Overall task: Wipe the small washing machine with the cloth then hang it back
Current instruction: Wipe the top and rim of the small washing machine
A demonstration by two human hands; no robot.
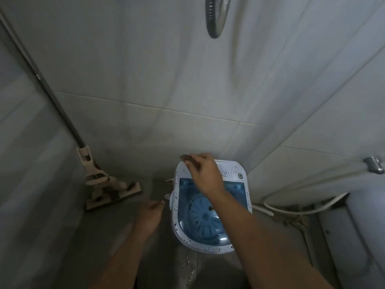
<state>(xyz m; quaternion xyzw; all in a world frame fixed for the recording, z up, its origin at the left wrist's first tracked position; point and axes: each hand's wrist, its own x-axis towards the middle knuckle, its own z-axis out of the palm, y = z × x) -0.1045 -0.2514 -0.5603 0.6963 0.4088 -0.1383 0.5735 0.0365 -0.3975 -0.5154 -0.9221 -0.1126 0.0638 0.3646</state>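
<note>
The small washing machine (239, 174) stands on the floor against the tiled wall. It is white with dark specks and has a blue see-through lid (206, 217). My right hand (205, 174) reaches over its back left corner, palm down, fingers stretched toward the wall. The fingertips are blurred and dark, and I see nothing held in them. My left hand (150, 214) hovers just left of the machine, apart from it, fingers loosely together and empty. No cloth is in view.
A flat mop (113, 191) leans in the left corner, its pole running up the wall. A metal shower hose (215, 17) hangs at the top. At the right are a tap (374, 164) and a white hose (302, 210). The floor (187, 265) is wet.
</note>
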